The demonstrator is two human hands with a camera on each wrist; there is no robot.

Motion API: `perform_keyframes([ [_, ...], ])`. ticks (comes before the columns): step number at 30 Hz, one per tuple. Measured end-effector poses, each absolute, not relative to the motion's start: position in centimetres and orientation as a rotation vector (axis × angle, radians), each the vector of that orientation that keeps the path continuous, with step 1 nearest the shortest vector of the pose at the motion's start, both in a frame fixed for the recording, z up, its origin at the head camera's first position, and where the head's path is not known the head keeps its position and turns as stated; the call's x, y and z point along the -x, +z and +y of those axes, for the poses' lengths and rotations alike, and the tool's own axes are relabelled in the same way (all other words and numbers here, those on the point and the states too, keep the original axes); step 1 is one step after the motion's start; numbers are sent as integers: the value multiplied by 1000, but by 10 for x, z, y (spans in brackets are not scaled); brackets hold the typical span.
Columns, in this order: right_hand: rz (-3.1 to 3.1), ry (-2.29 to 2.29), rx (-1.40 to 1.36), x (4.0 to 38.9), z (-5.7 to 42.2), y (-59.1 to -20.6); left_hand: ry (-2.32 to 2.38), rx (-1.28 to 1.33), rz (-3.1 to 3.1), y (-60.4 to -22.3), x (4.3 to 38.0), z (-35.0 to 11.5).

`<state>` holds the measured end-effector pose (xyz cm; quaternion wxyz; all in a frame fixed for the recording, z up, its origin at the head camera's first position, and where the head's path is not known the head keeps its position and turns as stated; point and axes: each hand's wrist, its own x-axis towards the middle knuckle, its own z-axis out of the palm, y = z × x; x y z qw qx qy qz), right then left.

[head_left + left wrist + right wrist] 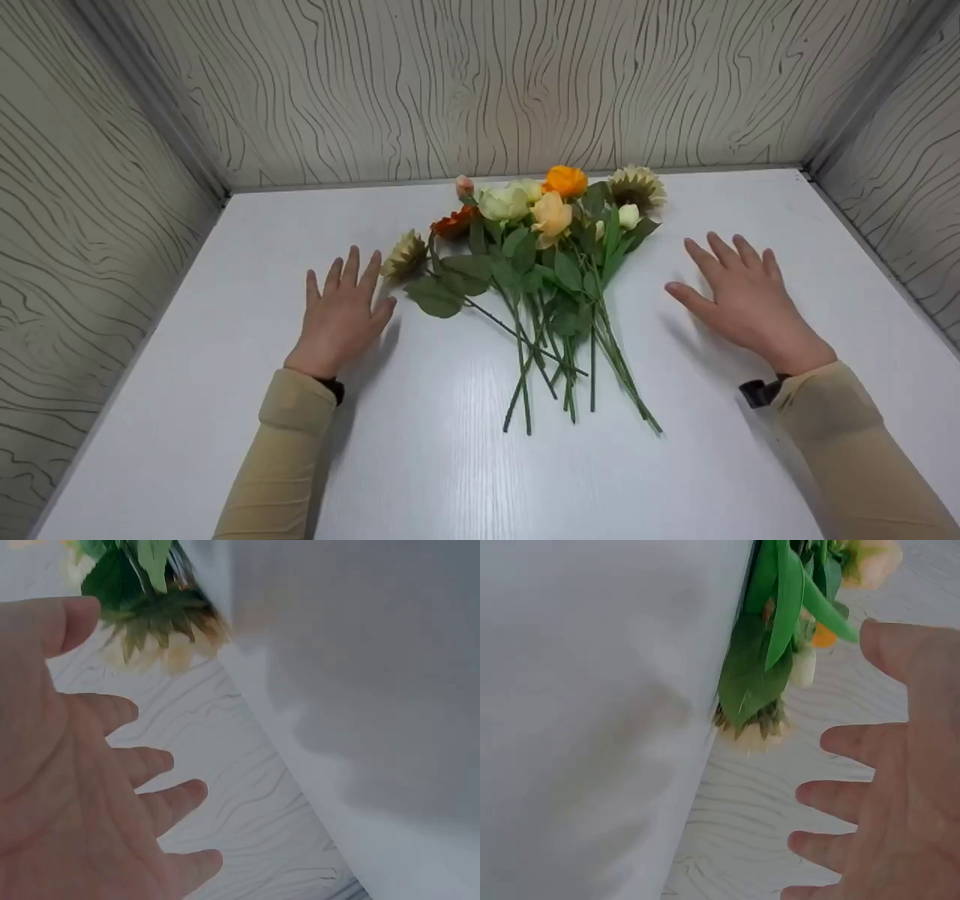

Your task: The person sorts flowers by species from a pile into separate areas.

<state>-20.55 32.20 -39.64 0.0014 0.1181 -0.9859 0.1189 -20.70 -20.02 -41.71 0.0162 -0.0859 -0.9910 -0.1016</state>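
Smooth and shiny, the white table has faint lines like wood grain. Nearest are two tan sleeves made of soft, creased cloth, with black bands at the wrists. Past them, the left hand and the right hand hang above the table, both empty, fingers straight and spread wide. From the head you see their backs; the wrist views show the lined palms.

Between the hands, on the middle of the table, lies a loose bunch of flowers. Thin green stems point toward the person and cross like sticks. Next come flat, oval leaves. The left wrist view shows pointy green bits behind a pale bloom, and the right wrist view shows lines on a big leaf.

The left spiky cream flower is just beside the left hand. Farther back are a rusty red one, a round peach one, a ruffled pale green one and a bright orange one. Behind everything stands a pale wall with wavy dark lines.
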Motion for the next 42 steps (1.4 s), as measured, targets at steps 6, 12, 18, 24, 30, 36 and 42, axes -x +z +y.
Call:
perform_keyframes([
  [6,-2857,87,-839,215,247,-375,-199,390,-3047,-407,192,-191],
  [12,-2709,-259,-1314,222,148,-370,-154,470,-2982,-404,175,-182],
  [18,-2683,-461,-1506,236,90,-397,-90,558,-2927,-410,170,-170],
  [24,-2787,-483,-1328,258,95,-408,-69,677,-2904,-412,166,-159],
  [30,-3122,-212,-1089,263,114,-414,-65,752,-2916,-413,165,-147],
  [36,-3304,126,-933,257,134,-423,-75,831,-2918,-414,167,-130],
  [42,-3347,245,-810,252,170,-426,-98,910,-2921,-418,169,-114],
])
